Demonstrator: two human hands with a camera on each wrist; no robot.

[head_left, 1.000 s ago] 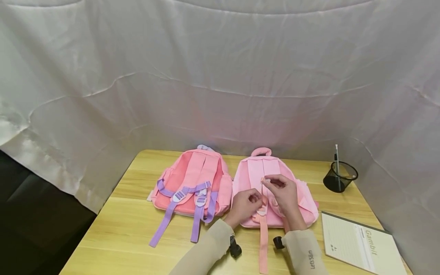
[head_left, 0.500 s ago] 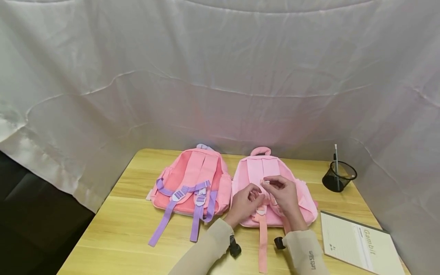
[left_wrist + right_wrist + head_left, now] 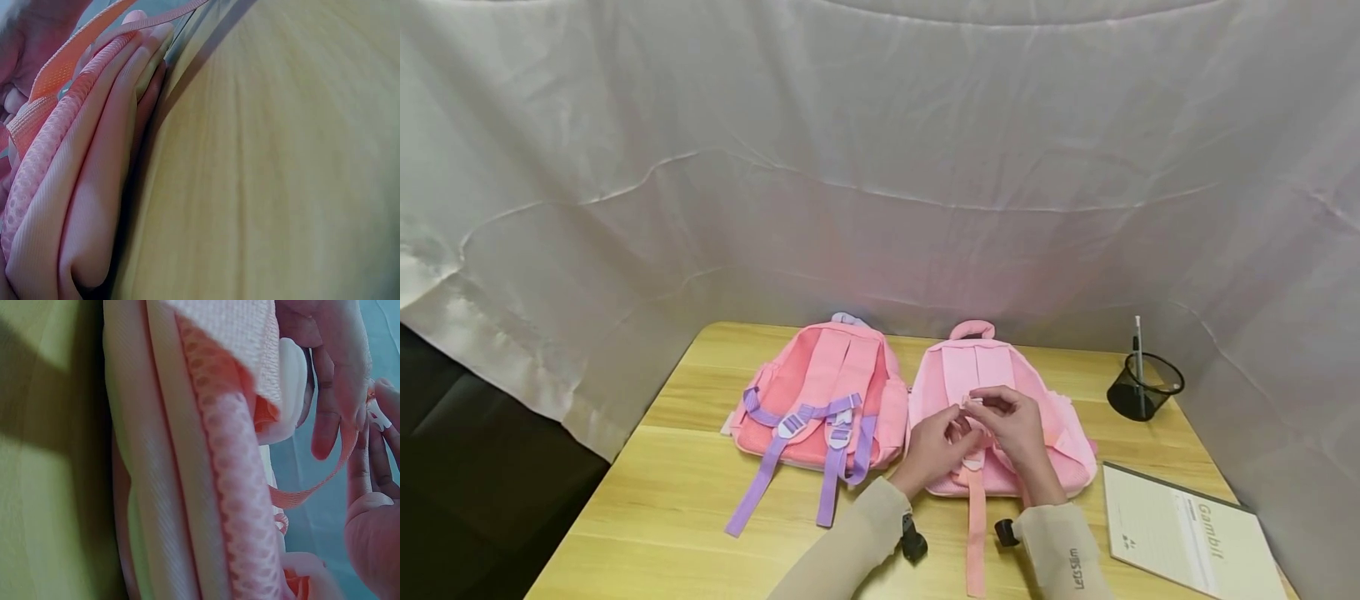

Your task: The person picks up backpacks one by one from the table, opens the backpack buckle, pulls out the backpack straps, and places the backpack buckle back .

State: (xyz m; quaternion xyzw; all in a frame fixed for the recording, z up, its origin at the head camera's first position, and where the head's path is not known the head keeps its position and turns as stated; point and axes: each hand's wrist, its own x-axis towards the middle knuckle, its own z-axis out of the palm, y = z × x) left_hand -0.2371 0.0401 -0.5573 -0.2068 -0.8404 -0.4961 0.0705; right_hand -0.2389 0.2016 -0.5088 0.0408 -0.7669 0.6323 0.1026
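A light pink backpack (image 3: 958,367) lies on the table with its back panel and shoulder straps up. Over it, my right hand (image 3: 1018,425) pinches a small white buckle (image 3: 378,417) on orange webbing between thumb and fingertips. My left hand (image 3: 934,450) meets it from the left, its fingertips pinching the orange strap (image 3: 301,495) close to the buckle. In the right wrist view the strap curves down from the fingers to the bag. A loose orange strap end (image 3: 975,529) hangs over the bag's bottom toward me. The fingers partly hide the buckle.
Left of it lies a coral pink backpack (image 3: 827,358) with purple straps (image 3: 760,487) and white buckles. A black mesh pen cup (image 3: 1138,396) with a pen stands at the back right. A notebook (image 3: 1187,529) lies at the right edge. Grey curtains (image 3: 880,167) surround the table.
The right hand has come slightly down and left with the buckle. The left hand's fingertips have moved up to it, so both hands are now closer together.
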